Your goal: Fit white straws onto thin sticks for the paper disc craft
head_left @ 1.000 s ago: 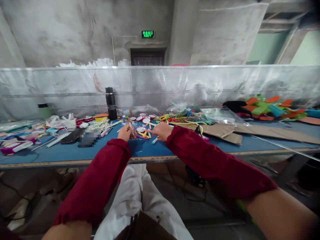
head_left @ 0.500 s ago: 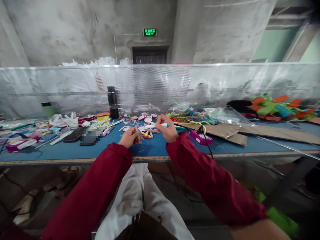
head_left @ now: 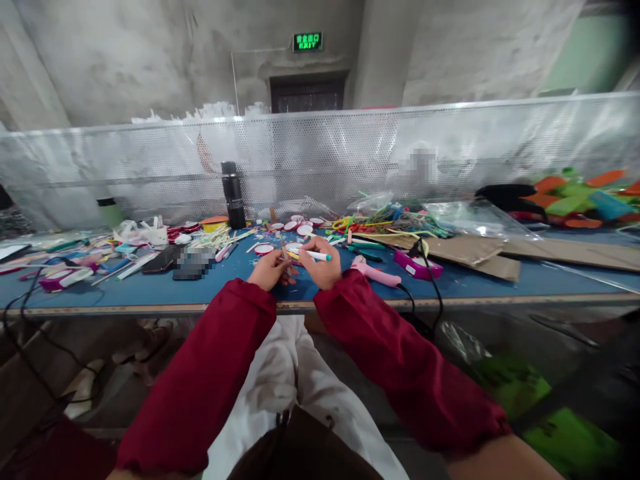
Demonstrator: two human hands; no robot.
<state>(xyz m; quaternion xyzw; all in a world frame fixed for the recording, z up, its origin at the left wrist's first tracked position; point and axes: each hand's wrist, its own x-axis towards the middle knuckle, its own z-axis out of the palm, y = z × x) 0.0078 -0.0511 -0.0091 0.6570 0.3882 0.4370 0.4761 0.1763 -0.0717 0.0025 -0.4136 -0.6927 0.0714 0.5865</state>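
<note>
My left hand (head_left: 269,269) is closed around a thin wooden stick (head_left: 285,254) above the blue table (head_left: 210,290). Close beside it, my right hand (head_left: 323,268) grips a white pen with a green tip (head_left: 317,255), held level and pointing right. Both hands nearly touch near the table's front edge. Red sleeves cover both forearms. Just behind the hands lie several round red-and-white discs (head_left: 263,249) among coloured sticks.
A pink glue gun (head_left: 376,273) with a black cord lies right of my right hand. A black flask (head_left: 233,196) stands at the back before a perforated metal screen (head_left: 350,160). Cardboard sheets (head_left: 500,257) and coloured scraps lie at right, tools and clutter at left.
My right hand picked up the white pen from the table and drew it toward my left hand. Both hands came closer to the table's front edge.
</note>
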